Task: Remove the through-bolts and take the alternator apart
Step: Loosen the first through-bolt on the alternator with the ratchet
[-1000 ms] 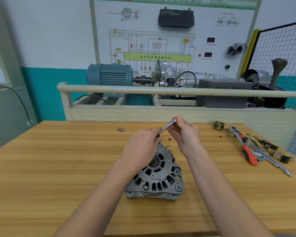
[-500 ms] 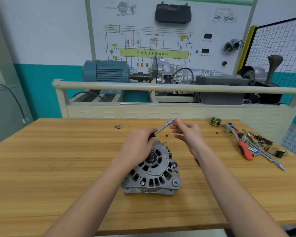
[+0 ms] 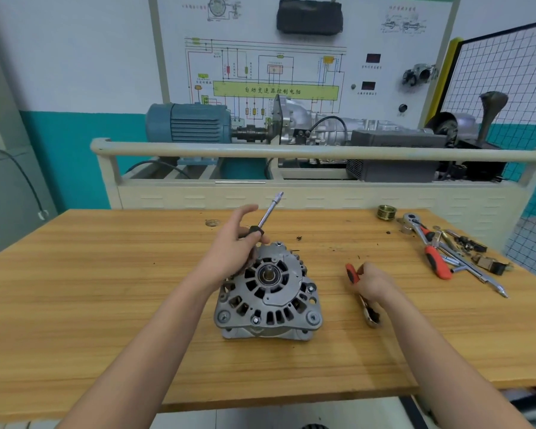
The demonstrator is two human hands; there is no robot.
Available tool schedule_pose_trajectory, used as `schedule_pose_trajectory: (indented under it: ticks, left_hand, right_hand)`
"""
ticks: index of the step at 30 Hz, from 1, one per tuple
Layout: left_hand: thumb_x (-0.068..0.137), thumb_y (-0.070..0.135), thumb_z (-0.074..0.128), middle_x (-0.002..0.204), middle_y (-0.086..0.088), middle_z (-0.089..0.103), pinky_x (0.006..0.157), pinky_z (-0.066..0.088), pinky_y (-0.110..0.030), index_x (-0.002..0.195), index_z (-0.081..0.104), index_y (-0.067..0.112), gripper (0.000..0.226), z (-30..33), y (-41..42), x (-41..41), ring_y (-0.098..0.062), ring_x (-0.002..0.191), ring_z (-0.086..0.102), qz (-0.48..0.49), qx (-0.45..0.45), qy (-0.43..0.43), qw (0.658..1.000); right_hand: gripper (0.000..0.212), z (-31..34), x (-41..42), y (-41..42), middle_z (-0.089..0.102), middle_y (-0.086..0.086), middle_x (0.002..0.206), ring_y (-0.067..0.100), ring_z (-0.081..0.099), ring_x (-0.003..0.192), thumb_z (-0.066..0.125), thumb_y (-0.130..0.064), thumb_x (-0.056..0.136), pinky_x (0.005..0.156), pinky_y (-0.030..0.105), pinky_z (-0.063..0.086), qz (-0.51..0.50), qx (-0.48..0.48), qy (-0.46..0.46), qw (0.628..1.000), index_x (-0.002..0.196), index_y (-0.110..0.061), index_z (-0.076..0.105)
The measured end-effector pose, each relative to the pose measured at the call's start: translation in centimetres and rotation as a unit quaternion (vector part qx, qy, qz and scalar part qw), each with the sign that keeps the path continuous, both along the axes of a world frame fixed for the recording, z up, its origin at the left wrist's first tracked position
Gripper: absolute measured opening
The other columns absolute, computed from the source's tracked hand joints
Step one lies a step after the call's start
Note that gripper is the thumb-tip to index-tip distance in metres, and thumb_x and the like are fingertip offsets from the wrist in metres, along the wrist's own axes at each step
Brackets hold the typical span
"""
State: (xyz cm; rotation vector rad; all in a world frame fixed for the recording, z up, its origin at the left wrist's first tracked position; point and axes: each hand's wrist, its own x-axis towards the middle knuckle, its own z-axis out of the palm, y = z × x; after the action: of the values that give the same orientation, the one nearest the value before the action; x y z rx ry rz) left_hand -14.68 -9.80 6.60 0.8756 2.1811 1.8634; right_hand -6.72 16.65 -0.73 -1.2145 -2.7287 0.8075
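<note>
- One alternator [image 3: 268, 294] on the wooden surface [image 3: 106, 305].
- Two hands: left hand [image 3: 232, 247], right hand [image 3: 373, 281].
- One nut driver [image 3: 265, 216], one pair of red-handled pliers [image 3: 361, 294].
- One ratchet wrench [image 3: 426, 246] with a red grip.
- One brass-coloured pulley [image 3: 386, 212].
- One heap of small loose parts [image 3: 474, 255]; too jumbled to count.

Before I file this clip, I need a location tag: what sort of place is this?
Probably an automotive training workshop: a wall wiring-diagram panel, a demo rig with a blue motor coupled to a gearbox, and an alternator on a wooden bench with hand tools.
</note>
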Motion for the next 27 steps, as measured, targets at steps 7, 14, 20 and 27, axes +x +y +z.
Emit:
schedule_pose_trajectory:
  ticks: [7,14,20,27]
  left_hand:
    - [0.096,-0.007,0.033,0.095,-0.015,0.056,0.067,0.054,-0.027,0.103,0.066,-0.001,0.035,1.3,0.2,-0.1,-0.018,0.072,0.059,-0.094,0.145,-0.177,0.969]
    - [0.077,-0.010,0.068,0.108,-0.009,0.059,0.088,0.054,-0.031,0.109,0.063,0.027,0.050,2.5,1.0,1.1,-0.017,0.090,0.067,-0.090,0.067,-0.014,0.994]
    - [0.089,0.004,0.061,0.079,0.008,0.064,0.070,0.049,-0.019,0.113,0.066,0.018,0.028,3.4,1.7,2.0,-0.004,0.071,0.059,-0.039,0.147,0.068,0.986]
    - [0.075,0.003,0.077,0.054,0.009,0.059,0.046,0.042,-0.018,0.088,0.071,0.017,0.021,5.0,1.4,1.5,-0.007,0.045,0.049,0.045,0.204,0.058,0.976]
  right_hand:
    - [0.036,8.0,-1.0,-4.6,0.060,0.013,0.101,0.019,0.065,0.070,0.058,0.005,0.088,0.060,0.025,0.055,0.069,-0.358,0.391,0.845,0.121,-0.007,0.058]
    - [0.014,11.9,-3.3,-10.2,0.063,0.017,0.093,0.023,0.064,0.082,0.058,0.007,0.088,0.055,0.021,0.057,0.042,-0.578,0.439,0.687,0.099,-0.001,0.062]
    - [0.005,11.9,-3.4,-13.1,0.067,0.019,0.071,0.022,0.068,0.057,0.059,0.004,0.089,0.052,0.028,0.057,0.030,-0.655,0.413,0.633,0.087,0.005,0.063]
    - [0.020,11.7,-3.0,-13.4,0.065,-0.003,0.092,0.009,0.059,0.089,0.059,-0.021,0.093,0.070,0.025,0.047,0.160,-0.213,0.424,0.866,0.107,-0.033,0.065]
